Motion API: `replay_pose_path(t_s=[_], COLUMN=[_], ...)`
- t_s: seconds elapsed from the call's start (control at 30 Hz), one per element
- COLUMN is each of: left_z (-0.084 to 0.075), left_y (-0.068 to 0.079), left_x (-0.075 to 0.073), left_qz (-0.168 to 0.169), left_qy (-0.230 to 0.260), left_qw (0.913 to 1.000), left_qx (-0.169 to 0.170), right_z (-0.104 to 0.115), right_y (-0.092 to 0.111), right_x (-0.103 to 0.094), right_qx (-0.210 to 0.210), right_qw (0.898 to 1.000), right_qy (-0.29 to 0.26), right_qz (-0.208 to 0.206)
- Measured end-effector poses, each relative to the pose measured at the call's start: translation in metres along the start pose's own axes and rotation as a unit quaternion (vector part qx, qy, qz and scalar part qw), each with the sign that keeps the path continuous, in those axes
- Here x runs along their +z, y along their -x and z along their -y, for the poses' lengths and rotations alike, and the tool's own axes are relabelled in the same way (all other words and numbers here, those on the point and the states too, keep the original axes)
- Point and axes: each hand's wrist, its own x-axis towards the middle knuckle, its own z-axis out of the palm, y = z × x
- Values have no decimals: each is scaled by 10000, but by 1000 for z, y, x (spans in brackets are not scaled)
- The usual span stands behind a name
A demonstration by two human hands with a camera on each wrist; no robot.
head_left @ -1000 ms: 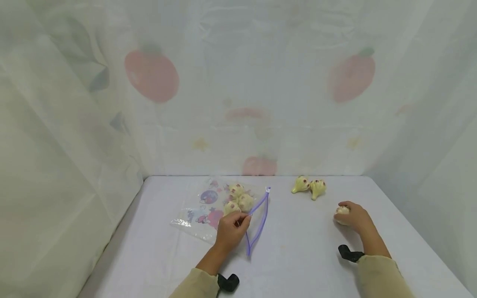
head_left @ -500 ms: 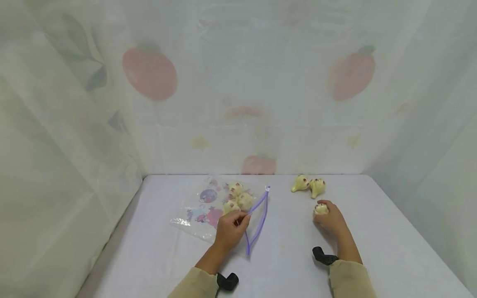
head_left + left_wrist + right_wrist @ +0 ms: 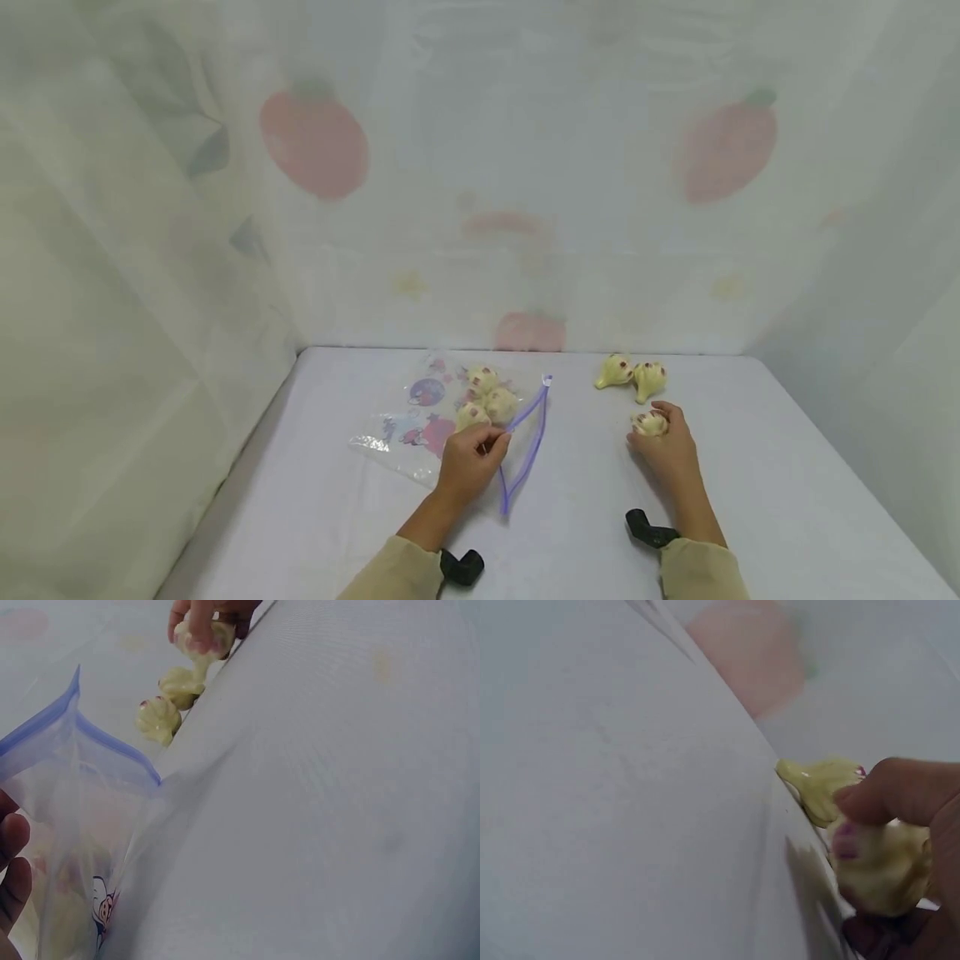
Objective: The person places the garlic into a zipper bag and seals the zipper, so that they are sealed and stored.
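A clear zip bag (image 3: 386,458) with a purple zip edge and printed pictures lies on the table, its mouth parted toward the right. Inside, several pale garlic bulbs (image 3: 501,405) show through the plastic. My left hand (image 3: 467,467) pinches the bag's upper layer near the zip. To the right, my right hand (image 3: 670,442) grips another garlic bulb (image 3: 648,423) between thumb and fingers; the right wrist view shows purple marks on this bulb (image 3: 881,866). Just behind that hand, two loose garlic bulbs (image 3: 632,377) lie side by side.
The white table (image 3: 585,533) runs back to a pale curtain (image 3: 600,250) printed with fruit. More curtain hangs on both sides. A black wrist mount (image 3: 462,567) sits at my left cuff, another black mount (image 3: 649,529) at my right.
My right hand has moved left with the garlic bulb in its grip, most of it in the first half second. The left hand has stayed on the bag. The head view has shifted slightly.
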Motion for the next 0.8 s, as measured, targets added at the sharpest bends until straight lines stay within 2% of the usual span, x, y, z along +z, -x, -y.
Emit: replay_pose_path(t_s=[0.1,0.33,0.43,0.8], left_z=[-1,-3,-3,-4], left_y=[-1,-2,-2,-2], left_x=[-1,-2,-3,-3], left_qz=[25,82,91,74], left_qy=[-5,35,33,67], left_qw=[10000,9999,9999,9998], left_qx=[-34,-100,-101,-146], right_z=[2,6,7,10], right_y=[2,6,7,10], right_x=[4,9,9,10], right_qx=[-162,-833,-987,-1112], right_qw=[9989,9920,9898,9879], right_qy=[-322,-306,-366,-400], right_qz=[-311,-896,-965,-1003])
